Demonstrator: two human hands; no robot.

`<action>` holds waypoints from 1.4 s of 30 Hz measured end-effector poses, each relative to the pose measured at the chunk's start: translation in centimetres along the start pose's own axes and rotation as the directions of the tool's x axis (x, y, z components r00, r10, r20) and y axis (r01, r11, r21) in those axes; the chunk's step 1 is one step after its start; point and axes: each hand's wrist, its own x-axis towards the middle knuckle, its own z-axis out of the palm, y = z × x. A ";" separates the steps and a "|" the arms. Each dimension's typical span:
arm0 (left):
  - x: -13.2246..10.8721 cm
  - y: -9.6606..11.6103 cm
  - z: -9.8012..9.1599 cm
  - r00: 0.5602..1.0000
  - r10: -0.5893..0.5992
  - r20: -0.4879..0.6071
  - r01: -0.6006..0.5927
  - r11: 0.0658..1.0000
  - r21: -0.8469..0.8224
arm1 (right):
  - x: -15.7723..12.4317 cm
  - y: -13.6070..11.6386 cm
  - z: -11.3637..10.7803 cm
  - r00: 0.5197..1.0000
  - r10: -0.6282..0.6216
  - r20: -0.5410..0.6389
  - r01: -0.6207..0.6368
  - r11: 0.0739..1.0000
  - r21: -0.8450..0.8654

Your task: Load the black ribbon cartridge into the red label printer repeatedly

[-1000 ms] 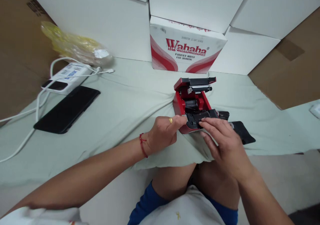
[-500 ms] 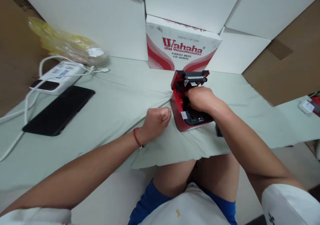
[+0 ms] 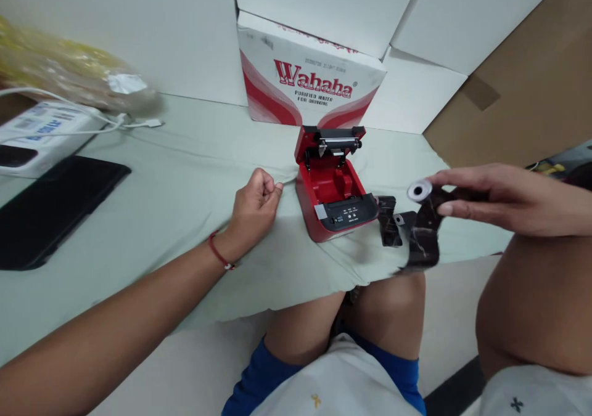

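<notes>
A small red label printer stands on the cloth with its lid raised, and its red inner bay shows no roll. To the right of it, my right hand pinches a roll of dark marbled label tape between thumb and fingers. The roll's pale round core faces left, and a loose strip hangs down from it. My left hand is closed in a loose fist on the cloth, left of the printer and apart from it. More dark marbled tape lies on the cloth against the printer's right side.
A white and red Wahaha carton stands behind the printer. At left are a black phone, a white device with cables, and a yellowish plastic bag. Brown cardboard borders the right. The table's front edge lies over my legs.
My right hand has come out of the printer and moved right, now with the tape roll in it. My left hand remains closed beside the printer. The camera view has shifted.
</notes>
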 end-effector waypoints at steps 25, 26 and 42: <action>-0.1 0.4 -1.0 0.922 0.323 0.215 -0.338 0.940 0.037 | -0.1 6.8 4.7 0.983 0.177 0.052 -0.177 0.984 -0.006; -0.2 0.3 -1.0 0.917 0.335 0.214 -0.350 0.936 0.034 | 0.1 6.6 5.1 0.984 0.160 0.074 -0.159 0.987 -0.026; -2.8 2.9 -0.4 0.695 0.716 0.065 -0.719 0.694 0.041 | -2.4 1.6 -7.7 0.964 -0.175 0.200 0.163 0.984 0.075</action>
